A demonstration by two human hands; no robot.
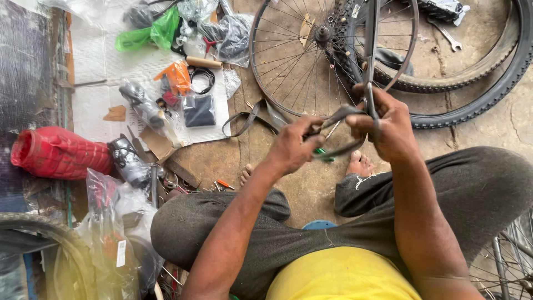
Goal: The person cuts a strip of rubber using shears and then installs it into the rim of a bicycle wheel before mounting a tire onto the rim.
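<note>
My left hand [293,145] grips a thin tool with a green handle [324,153] and pinches a black rubber strip [261,114] that loops away to the left. My right hand [385,123] is closed around the upright metal rim [371,50] of a bicycle wheel and the same strip, at the rim's near edge. A second spoked wheel [288,61] lies flat on the ground just beyond my hands. I sit with knees apart, my bare feet [361,165] under the hands.
A black tyre [488,94] lies at the right on the concrete floor, with a spanner [448,36] inside it. At the left are plastic bags of parts [150,33], a red ribbed object [58,153], loose tools and cardboard. Another wheel [508,261] stands at bottom right.
</note>
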